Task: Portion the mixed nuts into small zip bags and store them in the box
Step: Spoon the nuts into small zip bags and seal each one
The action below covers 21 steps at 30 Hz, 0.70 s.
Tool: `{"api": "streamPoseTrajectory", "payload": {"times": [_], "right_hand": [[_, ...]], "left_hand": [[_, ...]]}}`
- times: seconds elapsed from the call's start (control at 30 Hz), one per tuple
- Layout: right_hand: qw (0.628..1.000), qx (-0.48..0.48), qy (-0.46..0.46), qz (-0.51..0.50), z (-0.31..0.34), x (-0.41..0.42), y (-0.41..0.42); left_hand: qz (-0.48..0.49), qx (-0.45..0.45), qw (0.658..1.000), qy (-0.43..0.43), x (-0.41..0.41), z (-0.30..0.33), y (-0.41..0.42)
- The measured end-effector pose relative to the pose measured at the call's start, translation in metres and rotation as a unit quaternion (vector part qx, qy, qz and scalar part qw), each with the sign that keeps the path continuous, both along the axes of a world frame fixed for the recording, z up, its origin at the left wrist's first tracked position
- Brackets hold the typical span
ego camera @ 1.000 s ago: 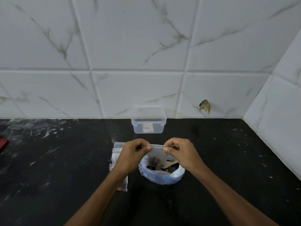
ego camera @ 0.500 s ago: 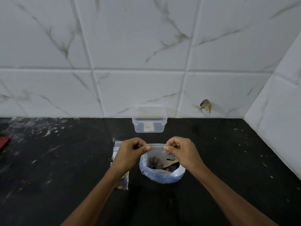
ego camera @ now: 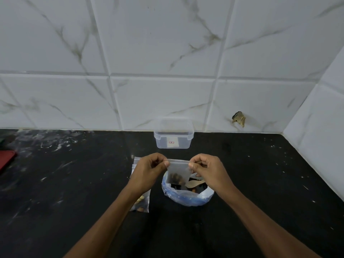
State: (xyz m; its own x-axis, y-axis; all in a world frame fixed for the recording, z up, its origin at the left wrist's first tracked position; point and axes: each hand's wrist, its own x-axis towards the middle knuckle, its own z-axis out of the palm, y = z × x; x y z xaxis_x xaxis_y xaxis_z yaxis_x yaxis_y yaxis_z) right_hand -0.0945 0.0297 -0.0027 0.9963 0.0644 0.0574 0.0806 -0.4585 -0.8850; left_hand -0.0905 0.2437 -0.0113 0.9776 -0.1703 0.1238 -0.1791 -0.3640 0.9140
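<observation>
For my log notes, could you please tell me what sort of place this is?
Most likely a home kitchen counter: a black stone worktop meets marble-look wall tiles in a corner, with a plastic box against the wall and both hands pinching a zip bag of nuts.

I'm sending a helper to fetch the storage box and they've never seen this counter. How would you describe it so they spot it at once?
Look along the black counter to where it meets the tiled wall. The box stands against the wall, straight beyond the two hands. It is the only rigid clear tub, with a small white label on its front; everything near it is soft plastic bags.
</observation>
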Motion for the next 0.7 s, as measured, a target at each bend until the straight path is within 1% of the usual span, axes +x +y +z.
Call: {"api": "streamPoseTrajectory", "payload": {"times": [0.13, 0.2, 0.27, 0.33, 0.47, 0.7], "right_hand": [[0.995, 0.053, 0.080, 0.032, -0.004, -0.003, 0.005], [0.990, 0.037, 0.127, 0.050, -0.012, -0.006, 0.013], [0.985, -0.010, 0.159, 0.059, -0.020, -0.010, 0.025], [0.983, -0.030, 0.171, 0.061, -0.030, -0.015, 0.037], [0.980, -0.007, 0.174, 0.096, -0.044, -0.025, 0.058], [0.958, 0.027, 0.266, 0.107, -0.072, -0.040, 0.104]], "left_hand": [[-0.005, -0.066, 0.997, 0.044, -0.003, 0.003, 0.006], [-0.008, -0.084, 0.995, 0.058, -0.006, 0.004, 0.010], [-0.009, -0.085, 0.994, 0.067, -0.011, 0.003, 0.014], [0.004, -0.082, 0.994, 0.076, -0.016, -0.003, 0.020], [0.051, -0.081, 0.991, 0.097, -0.033, -0.021, 0.037], [0.112, -0.060, 0.981, 0.148, -0.080, -0.060, 0.069]]}}
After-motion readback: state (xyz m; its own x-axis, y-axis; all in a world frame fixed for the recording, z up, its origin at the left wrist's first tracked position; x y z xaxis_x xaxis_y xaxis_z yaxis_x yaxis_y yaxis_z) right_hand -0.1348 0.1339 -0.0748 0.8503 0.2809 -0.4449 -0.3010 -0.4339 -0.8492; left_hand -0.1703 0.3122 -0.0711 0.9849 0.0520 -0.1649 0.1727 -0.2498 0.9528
